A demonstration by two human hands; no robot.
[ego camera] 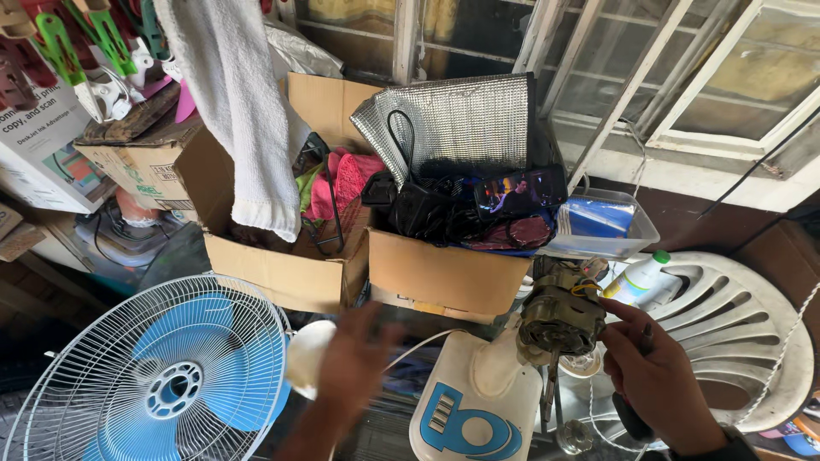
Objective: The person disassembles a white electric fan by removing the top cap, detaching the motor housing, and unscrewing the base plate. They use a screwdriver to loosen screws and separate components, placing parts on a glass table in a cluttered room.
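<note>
The fan is already well stripped down, judging by how its parts lie. The largest piece, the white wire guard with the blue blades [175, 376] inside it, stands off to the lower left, apart from the body, so the head has clearly come off the motor shaft. To the right lies a white plastic chair [735, 324], tipped on its side, with a white bottle with a green cap [639, 277] resting against it.

Between them sits the fan's white housing with a blue emblem [478, 405], and rising from it is the bare motor [559, 318], its copper windings and yellow wiring exposed, with no cover on it. That suggests the casing is off and the work now sits at the motor itself; reassembly, or whatever repair the motor needs, appears to lie ahead.

The right hand [658, 384] is just beside the motor, its fingers touching the motor's right side, and its grip is clenched around a dark-handled tool [636, 401], probably a screwdriver. The left hand [354, 367] is blurred in mid-air between guard and housing; it seems released and holds nothing, though the blur leaves that uncertain.

Behind stand open cardboard boxes [427, 273] stuffed with cables and cloth.
</note>
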